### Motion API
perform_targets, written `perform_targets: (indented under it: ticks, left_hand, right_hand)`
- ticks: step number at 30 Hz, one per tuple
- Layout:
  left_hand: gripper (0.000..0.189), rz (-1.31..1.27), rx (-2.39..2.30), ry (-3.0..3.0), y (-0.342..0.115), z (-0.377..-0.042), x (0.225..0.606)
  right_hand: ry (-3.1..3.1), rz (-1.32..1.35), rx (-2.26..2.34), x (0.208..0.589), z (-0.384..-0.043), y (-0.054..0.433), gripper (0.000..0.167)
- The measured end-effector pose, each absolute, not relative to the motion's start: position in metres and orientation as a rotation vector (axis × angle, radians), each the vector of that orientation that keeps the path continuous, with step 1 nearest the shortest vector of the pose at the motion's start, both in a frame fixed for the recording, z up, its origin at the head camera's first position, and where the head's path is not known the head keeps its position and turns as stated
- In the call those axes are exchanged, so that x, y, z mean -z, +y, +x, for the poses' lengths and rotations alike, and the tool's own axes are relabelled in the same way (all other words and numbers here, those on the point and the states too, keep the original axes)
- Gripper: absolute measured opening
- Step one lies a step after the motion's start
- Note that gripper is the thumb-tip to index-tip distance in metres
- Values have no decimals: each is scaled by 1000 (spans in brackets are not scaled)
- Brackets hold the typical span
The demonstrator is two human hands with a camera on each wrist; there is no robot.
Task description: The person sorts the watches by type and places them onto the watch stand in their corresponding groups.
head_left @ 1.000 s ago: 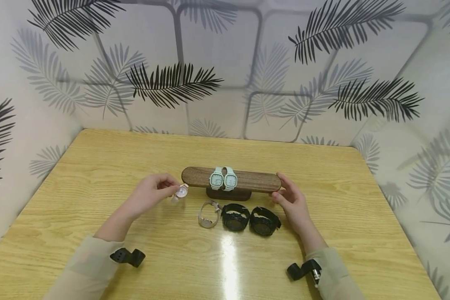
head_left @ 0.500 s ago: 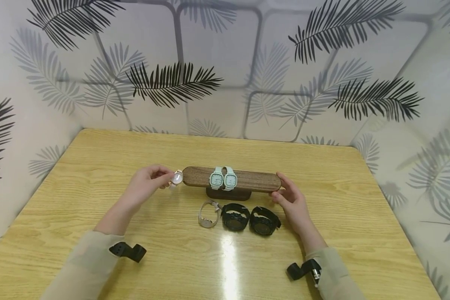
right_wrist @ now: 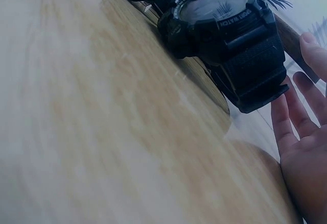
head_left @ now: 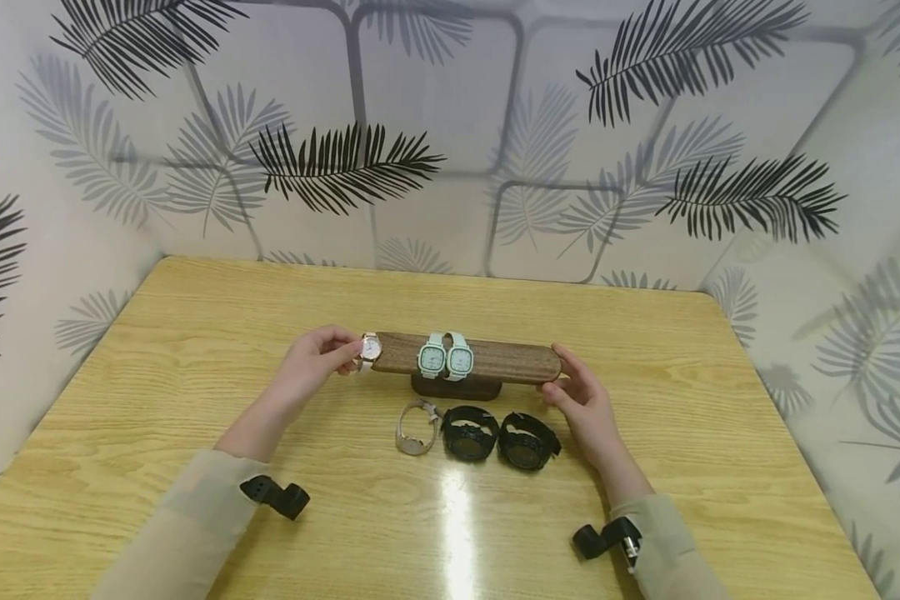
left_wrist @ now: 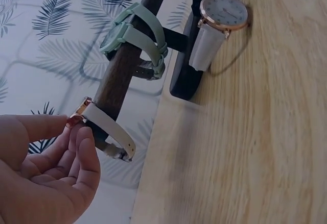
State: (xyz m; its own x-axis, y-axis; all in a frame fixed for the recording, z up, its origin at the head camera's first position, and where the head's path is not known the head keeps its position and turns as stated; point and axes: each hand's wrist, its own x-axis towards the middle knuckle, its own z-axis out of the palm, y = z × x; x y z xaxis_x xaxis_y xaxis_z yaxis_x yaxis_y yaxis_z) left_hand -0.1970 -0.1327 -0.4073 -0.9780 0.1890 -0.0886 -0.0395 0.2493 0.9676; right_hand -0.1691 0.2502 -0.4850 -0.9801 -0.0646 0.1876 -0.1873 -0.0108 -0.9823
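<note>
My left hand [head_left: 311, 367] pinches a white-strapped, rose-gold watch [head_left: 371, 347] by its case at the left end of the wooden watch stand [head_left: 513, 361]. In the left wrist view its strap [left_wrist: 113, 128] loops round the bar's end. My right hand [head_left: 587, 410] holds the bar's right end between thumb and fingers. Two mint-green watches [head_left: 431, 358] sit side by side near the bar's middle. On the table before the stand lies another white-strapped, rose-gold watch [left_wrist: 224, 12], with two black sport watches [head_left: 470, 437] beside it to the right.
The stand's dark base [head_left: 456, 387] rests on the wooden table [head_left: 330, 517]. A leaf-patterned wall [head_left: 450, 225] rises behind the table's far edge. In the right wrist view a black sport watch [right_wrist: 250, 55] lies close to my right fingers.
My left hand has lifted the white-strapped watch from in front of the bar's left end, then moved it right onto that end. My right hand stays at the other end.
</note>
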Motion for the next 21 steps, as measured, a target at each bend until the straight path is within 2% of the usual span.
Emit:
perform_targets:
  ticks: [7, 16, 21]
  left_hand:
    - [32, 264, -1729, 2458, -138, -201, 416]
    - [47, 628, -1427, 2795, -144, -200, 423]
    - [49, 712, -1341, 2857, -145, -201, 423]
  right_hand:
    - [-2151, 270, -2147, 484, -170, 250, 57]
    - [-2155, 284, -2153, 485, -170, 251, 57]
    - [-2161, 269, -2148, 485, -169, 250, 57]
